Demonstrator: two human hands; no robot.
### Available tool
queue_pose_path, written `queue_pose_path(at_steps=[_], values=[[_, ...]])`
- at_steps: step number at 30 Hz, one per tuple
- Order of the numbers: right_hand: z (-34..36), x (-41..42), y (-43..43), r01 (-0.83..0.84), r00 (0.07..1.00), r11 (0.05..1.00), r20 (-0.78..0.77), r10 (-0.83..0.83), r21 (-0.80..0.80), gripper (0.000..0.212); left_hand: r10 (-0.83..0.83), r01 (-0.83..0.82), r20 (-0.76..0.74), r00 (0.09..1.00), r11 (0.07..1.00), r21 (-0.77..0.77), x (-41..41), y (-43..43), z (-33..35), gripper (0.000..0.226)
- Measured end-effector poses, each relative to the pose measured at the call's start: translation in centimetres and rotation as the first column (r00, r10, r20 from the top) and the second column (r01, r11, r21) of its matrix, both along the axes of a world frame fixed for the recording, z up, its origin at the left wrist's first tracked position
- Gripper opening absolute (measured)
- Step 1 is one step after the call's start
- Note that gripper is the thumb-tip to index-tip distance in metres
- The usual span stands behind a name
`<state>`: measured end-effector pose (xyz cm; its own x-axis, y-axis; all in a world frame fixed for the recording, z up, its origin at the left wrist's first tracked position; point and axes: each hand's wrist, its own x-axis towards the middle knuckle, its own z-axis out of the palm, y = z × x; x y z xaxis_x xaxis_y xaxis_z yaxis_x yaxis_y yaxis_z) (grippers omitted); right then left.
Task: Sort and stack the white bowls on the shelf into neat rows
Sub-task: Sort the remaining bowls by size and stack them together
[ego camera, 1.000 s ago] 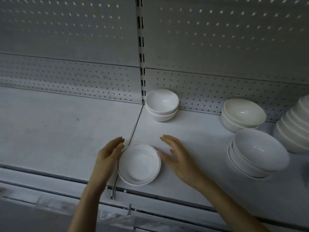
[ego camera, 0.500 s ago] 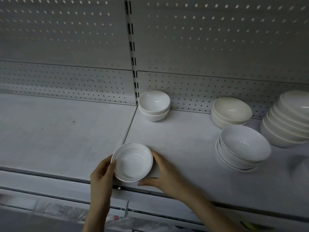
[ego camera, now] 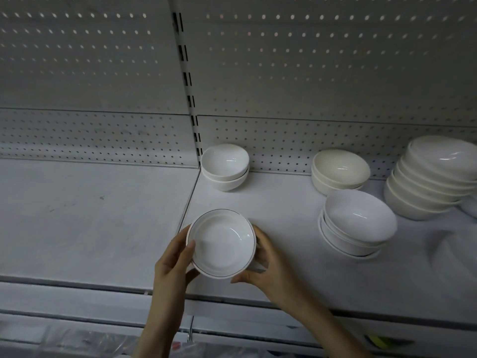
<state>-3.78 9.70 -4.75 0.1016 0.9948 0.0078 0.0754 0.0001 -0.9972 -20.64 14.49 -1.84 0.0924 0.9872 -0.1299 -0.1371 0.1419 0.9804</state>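
Observation:
A shallow white bowl with a thin dark rim line [ego camera: 222, 242] is near the shelf's front edge, gripped from both sides. My left hand [ego camera: 173, 264] clasps its left rim and my right hand [ego camera: 268, 270] cups its right and lower side. I cannot tell whether it touches the shelf [ego camera: 90, 223]. Behind it, against the pegboard, two small white bowls [ego camera: 225, 166] sit nested. To the right are a cream pair [ego camera: 339, 170], a tilted stack of three [ego camera: 357, 223] and a leaning stack of several [ego camera: 433, 179].
A perforated back panel [ego camera: 309, 73] with a slotted upright [ego camera: 184, 73] closes the rear. A seam [ego camera: 189, 200] divides the shelf into two boards; the left board holds no bowls. Clear plastic wrapping [ego camera: 64, 339] lies below the front rail.
Both hands, spread open beside the rimmed bowl a second ago, have closed onto its edges. The bowl now looks slightly raised and nearer to me.

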Motion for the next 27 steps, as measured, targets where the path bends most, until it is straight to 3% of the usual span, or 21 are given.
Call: queue_pose_path(at_steps=[5, 12, 18, 20, 23, 25, 27], values=[[0.5, 1.6, -0.7, 0.066, 0.992, 0.998, -0.107, -0.064, 0.012, 0.090, -0.097, 0.104, 0.071, 0.993, 0.991, -0.090, 1.8, 0.1, 0.6, 0.029], [0.7, 3.3, -2.2, 0.122, 0.966, 0.991, -0.225, -0.130, -0.049, 0.067, -0.147, 0.168, 0.124, 0.981, 0.969, -0.180, 4.8, -0.7, 0.2, 0.027], [2.3, 5.3, -5.2, 0.122, 0.989, 0.991, -0.081, -0.126, -0.054, 0.048, -0.173, 0.193, 0.125, 0.977, 0.965, -0.175, 6.0, -0.9, -0.2, 0.029], [3.3, 6.5, -6.7, 0.285, 0.958, 0.958, -0.004, -0.285, 0.035, 0.029, -0.183, 0.204, 0.125, 0.975, 0.962, -0.180, 6.2, -0.8, -0.4, 0.030], [4.9, 8.5, -9.0, 0.635, 0.753, 0.726, 0.002, -0.659, 0.263, 0.014, -0.196, 0.214, 0.114, 0.974, 0.961, -0.177, 6.4, -0.7, -0.6, 0.030], [4.4, 10.2, -9.6, 0.709, 0.656, 0.621, 0.011, -0.755, 0.333, 0.024, -0.207, 0.224, 0.111, 0.972, 0.959, -0.176, 6.6, -0.8, -0.7, 0.028], [2.9, 11.7, -9.5, 0.673, 0.687, 0.679, 0.091, -0.721, 0.295, 0.060, -0.223, 0.240, 0.110, 0.969, 0.953, -0.183, 6.8, -1.0, -0.9, 0.028]])
